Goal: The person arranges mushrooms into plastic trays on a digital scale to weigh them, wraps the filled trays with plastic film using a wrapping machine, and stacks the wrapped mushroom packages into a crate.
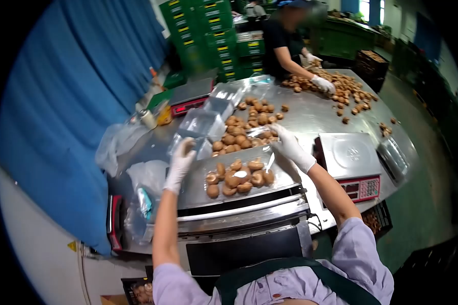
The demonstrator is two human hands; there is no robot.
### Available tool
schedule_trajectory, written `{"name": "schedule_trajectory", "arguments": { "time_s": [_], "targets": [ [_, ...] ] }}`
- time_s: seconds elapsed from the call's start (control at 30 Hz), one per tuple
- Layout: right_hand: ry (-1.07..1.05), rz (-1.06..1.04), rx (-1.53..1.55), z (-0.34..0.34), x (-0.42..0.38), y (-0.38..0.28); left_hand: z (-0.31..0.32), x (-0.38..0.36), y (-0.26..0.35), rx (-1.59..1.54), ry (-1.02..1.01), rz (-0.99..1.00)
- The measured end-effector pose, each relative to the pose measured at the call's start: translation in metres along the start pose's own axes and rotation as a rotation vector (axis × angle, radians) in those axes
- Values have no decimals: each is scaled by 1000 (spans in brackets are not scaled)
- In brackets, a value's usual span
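Looking down from a head camera with dark, curved fisheye edges, the view shows two gloved hands stretched over a steel packing station. The left hand [180,162] reaches up beside a stack of clear plastic trays [201,127]; its fingers look loosely curled near a tray edge, but motion blur makes it impossible to tell whether it grips anything. The right hand [290,147] is spread flat, palm down, at the far edge of a film-covered tray of mushrooms [237,178] that sits on the sealing machine's metal plate [198,185]. About nine or ten brown mushrooms lie in that tray, though the film's glare hides their outlines. Beyond it, a loose pile of mushrooms [244,127], too many to count, spreads across the steel table [310,114]. Three weighing scales are visible: one far left [191,96], one at right [348,162], and one cut off at the lower left [114,221]. A co-worker [285,46] stands at the far end, one gloved hand in another scattered heap [348,89]. Green crates [208,30] stack behind.
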State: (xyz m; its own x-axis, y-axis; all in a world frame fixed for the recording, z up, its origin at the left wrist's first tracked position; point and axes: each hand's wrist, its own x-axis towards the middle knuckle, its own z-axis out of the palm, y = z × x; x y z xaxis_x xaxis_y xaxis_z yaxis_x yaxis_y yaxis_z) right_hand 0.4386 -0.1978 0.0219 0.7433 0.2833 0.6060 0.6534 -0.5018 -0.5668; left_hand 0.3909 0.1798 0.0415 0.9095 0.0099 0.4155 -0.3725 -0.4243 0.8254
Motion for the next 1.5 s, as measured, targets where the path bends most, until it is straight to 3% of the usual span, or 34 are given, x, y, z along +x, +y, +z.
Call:
{"name": "schedule_trajectory", "arguments": {
  "time_s": [0.03,0.1,0.17,0.3,0.33,0.37,0.4,0.43,0.5,0.53,0.57,0.6,0.63,0.7,0.73,0.77,0.83,0.9,0.97,1.03,1.1,1.17,1.2,1.23,1.27,1.33,1.37,1.5],
  "targets": [
    [-120,-5,-162,12,-13,4,8,-4,-15,152,-40,-96],
    [-250,-74,-153,21,-28,6,13,-13,-40,543,-218,41],
    [-260,-24,-60,15,-39,7,14,-16,-39,546,-344,18],
    [-250,140,213,-6,-53,-12,5,-44,-16,391,-372,43],
    [-245,350,261,-8,-56,-23,-1,-48,-13,137,-454,-179],
    [-248,352,262,-5,-57,-25,-6,-52,-6,-123,-524,-398],
    [-262,558,428,-1,-59,-26,-3,-58,6,-150,-445,-590],
    [-274,765,593,3,-62,-25,1,-66,8,-152,-443,-595],
    [-256,740,620,3,-59,-30,10,-79,14,-453,-156,-914],
    [-288,780,466,-2,-58,-34,11,-81,17,-534,-73,-972],
    [-314,815,311,-8,-54,-45,12,-82,23,-535,-73,-971],
    [-204,692,279,0,-56,-44,14,-85,29,-478,-11,-909],
    [-99,462,25,-6,-60,-51,16,-87,32,-422,50,-847],
    [-226,539,-84,-7,-62,-54,9,-88,18,-37,38,-673],
    [-370,661,64,-6,-64,-54,2,-88,13,152,-22,-636],
    [-458,467,-80,-4,-65,-49,1,-87,9,335,-94,-582],
    [-373,522,-84,1,-65,-56,9,-83,42,493,-214,-625],
    [-357,597,-40,11,-68,-43,10,-87,0,195,-238,-734],
    [-340,603,-10,7,-69,-47,18,-91,4,180,-171,-672],
    [-228,544,17,0,-76,-57,18,-105,2,-67,-101,-583],
    [-125,452,46,-25,-90,-96,17,-134,31,-144,14,-417],
    [-149,350,146,-58,-130,-135,26,-192,60,84,191,-161],
    [-134,281,143,-58,-161,-143,27,-234,41,38,331,-221],
    [-201,324,101,-58,-194,-148,-2,-282,17,240,64,-257],
    [-263,394,181,-59,-222,-155,32,-294,86,153,193,-234],
    [-371,540,52,-50,-270,-157,39,-335,92,289,55,-486],
    [-498,695,62,-49,-276,-160,41,-345,87,324,-11,-582],
    [-660,707,-8,-42,-262,-155,42,-354,69,387,-125,-713]
  ]
}}
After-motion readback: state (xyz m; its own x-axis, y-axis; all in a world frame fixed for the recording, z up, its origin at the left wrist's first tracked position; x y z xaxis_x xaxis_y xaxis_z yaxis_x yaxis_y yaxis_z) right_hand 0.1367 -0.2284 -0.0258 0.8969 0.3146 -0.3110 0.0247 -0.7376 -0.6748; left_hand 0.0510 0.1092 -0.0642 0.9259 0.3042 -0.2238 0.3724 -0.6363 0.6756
